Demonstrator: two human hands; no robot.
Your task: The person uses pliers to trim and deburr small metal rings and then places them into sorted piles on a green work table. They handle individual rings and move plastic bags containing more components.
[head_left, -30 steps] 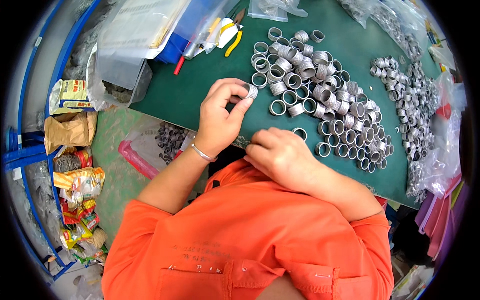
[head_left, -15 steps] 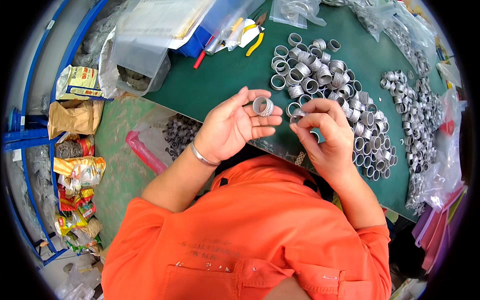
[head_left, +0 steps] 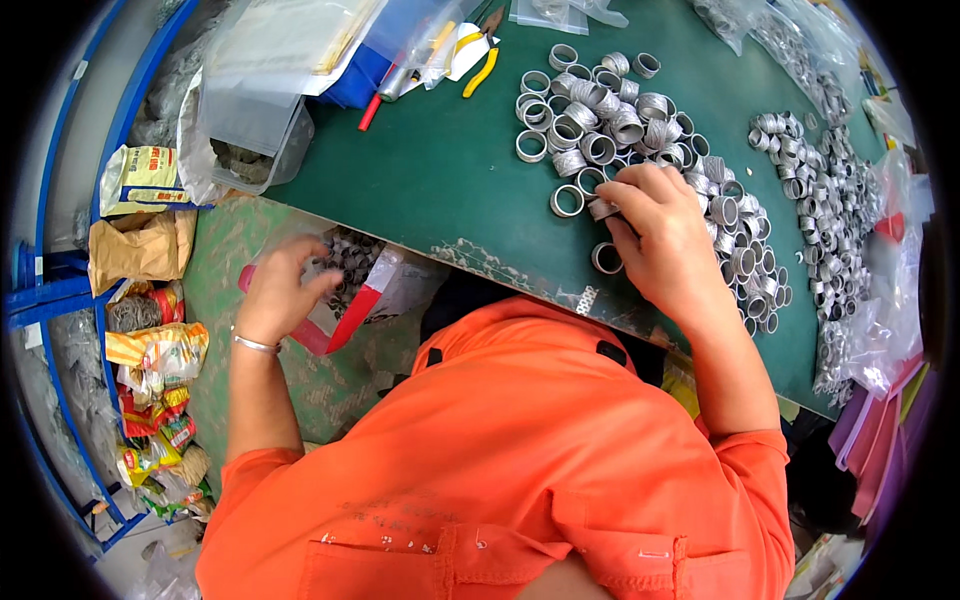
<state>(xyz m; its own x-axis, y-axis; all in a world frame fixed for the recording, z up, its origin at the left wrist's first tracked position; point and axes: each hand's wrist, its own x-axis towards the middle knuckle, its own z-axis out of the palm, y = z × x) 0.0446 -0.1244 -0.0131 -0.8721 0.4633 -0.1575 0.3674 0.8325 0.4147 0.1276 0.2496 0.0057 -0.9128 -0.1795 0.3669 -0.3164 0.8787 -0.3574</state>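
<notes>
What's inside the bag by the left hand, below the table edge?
The open bag holds a heap of small grey metal rings. The left hand reaches its mouth and covers part of it; how deep the heap goes cannot be seen.

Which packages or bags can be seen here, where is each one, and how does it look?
Clear bag of metal rings with a red edge: below the table edge, at the left hand.
Brown paper bag: floor, far left, crumpled.
Yellow-green pouch: above it, flat.
Colourful snack packets: lower left, piled.
</notes>
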